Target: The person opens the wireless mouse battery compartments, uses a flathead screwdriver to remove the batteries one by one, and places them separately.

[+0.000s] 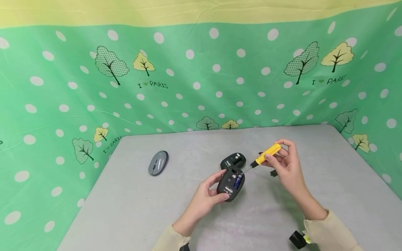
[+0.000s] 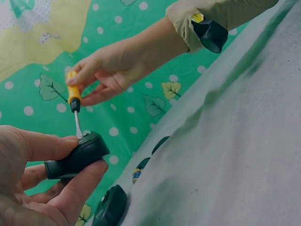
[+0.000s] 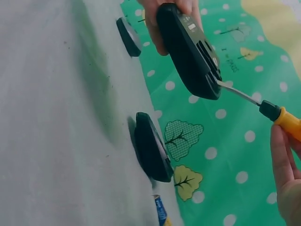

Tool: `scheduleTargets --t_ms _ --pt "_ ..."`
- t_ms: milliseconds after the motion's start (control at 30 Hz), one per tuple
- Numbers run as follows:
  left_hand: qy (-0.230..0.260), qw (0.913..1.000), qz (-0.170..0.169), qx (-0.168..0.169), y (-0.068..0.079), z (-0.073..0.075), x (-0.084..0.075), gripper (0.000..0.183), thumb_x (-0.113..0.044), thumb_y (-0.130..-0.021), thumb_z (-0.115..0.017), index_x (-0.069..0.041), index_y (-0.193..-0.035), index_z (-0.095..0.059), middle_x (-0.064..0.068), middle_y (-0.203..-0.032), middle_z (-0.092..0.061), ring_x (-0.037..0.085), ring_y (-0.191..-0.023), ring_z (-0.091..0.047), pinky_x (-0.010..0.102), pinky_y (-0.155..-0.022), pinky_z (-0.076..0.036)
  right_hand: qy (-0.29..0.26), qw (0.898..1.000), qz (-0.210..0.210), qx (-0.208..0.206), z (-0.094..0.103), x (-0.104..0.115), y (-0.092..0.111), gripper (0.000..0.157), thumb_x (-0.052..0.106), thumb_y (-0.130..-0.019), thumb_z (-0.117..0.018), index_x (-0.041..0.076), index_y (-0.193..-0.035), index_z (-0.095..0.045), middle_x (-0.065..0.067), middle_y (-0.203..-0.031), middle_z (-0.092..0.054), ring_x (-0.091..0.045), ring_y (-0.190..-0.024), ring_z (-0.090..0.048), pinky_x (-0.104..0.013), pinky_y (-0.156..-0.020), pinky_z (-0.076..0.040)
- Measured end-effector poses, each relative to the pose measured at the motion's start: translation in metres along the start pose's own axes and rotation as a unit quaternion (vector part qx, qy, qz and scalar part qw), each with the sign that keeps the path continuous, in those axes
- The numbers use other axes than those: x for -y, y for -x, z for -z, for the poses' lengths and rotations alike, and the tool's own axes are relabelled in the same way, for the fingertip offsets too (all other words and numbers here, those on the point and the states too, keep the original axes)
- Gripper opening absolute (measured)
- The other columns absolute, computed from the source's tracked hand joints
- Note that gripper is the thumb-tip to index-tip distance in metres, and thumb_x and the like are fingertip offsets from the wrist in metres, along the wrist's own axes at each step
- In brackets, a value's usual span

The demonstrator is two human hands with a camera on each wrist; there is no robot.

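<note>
My left hand (image 1: 205, 195) grips a black computer mouse (image 1: 223, 186) by its sides, raised with the underside facing up. Its battery compartment is uncovered, and a dark blue battery (image 1: 237, 182) lies inside. A yellow-handled screwdriver (image 1: 268, 154) is pinched between the thumb and fingers of my right hand (image 1: 287, 165). The screwdriver's metal tip (image 3: 223, 84) meets the mouse at the end of the compartment. Just behind, a second black mouse (image 1: 230, 160) lies upside down on the table, its battery slot uncovered.
A grey mouse (image 1: 158, 162) sits upright at the left on the grey table (image 1: 132, 209). Near my right hand lies a small black piece (image 1: 274, 173). A blue and yellow battery (image 3: 161, 209) rests beyond the second mouse. Green patterned cloth (image 1: 188, 83) hangs behind the table.
</note>
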State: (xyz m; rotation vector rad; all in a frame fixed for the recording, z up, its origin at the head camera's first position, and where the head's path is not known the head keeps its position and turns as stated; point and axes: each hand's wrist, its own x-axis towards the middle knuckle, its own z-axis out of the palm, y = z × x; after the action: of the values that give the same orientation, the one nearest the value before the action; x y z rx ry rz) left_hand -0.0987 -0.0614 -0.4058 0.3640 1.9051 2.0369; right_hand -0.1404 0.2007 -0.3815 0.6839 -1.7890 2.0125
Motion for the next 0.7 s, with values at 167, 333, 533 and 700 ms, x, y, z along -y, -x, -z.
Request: scheduleTargets --t_ms 167,333,533,700 --pt "-0.002 1.0000 0.005 0.009 -0.0007 -0.0006 -0.0002 0.073 0.007 -0.084 -0.065 -0.004 -0.151 -0.039 0.030 -0.147 -0.042 0.039 -0.109 -0.068 0.026 -0.080 -0.062 -0.018 0.998 -0.049 -0.024 0.0034 -0.0029 0.0001 0.037 -0.012 -0.095 -0.052 0.000 -0.126 -0.037 0.000 -0.098 -0.070 -0.011 -0.083 -0.074 -0.027 -0.071 -0.063" --pt "-0.009 0.9999 -0.002 0.013 0.0000 -0.0005 -0.0012 0.072 0.006 -0.085 -0.065 -0.003 -0.151 -0.039 0.031 -0.146 -0.042 0.038 -0.109 -0.068 0.028 -0.079 -0.063 -0.022 0.996 -0.080 -0.031 0.0049 -0.0036 0.0004 0.036 -0.009 -0.097 -0.052 0.007 -0.125 -0.038 0.002 -0.099 -0.071 -0.009 -0.084 -0.074 -0.026 -0.073 -0.063" --pt "-0.005 0.9998 -0.007 0.017 0.0003 -0.0003 -0.0018 0.071 0.004 -0.087 -0.064 -0.004 -0.152 -0.038 0.031 -0.147 -0.041 0.039 -0.112 -0.067 0.028 -0.081 -0.063 -0.021 0.995 -0.087 -0.037 0.0057 -0.0019 -0.0010 0.036 -0.008 -0.097 -0.052 0.008 -0.126 -0.037 0.006 -0.102 -0.071 -0.006 -0.087 -0.073 -0.024 -0.075 -0.062" --pt "-0.008 0.9999 -0.008 0.013 0.0005 0.0005 -0.0019 0.071 0.004 -0.087 -0.064 -0.005 -0.152 -0.038 0.031 -0.148 -0.040 0.038 -0.111 -0.067 0.028 -0.081 -0.063 -0.021 0.994 -0.092 -0.050 0.0098 0.0017 -0.0023 0.038 -0.008 -0.097 -0.053 0.012 -0.126 -0.039 0.005 -0.102 -0.071 -0.006 -0.088 -0.073 -0.023 -0.075 -0.062"
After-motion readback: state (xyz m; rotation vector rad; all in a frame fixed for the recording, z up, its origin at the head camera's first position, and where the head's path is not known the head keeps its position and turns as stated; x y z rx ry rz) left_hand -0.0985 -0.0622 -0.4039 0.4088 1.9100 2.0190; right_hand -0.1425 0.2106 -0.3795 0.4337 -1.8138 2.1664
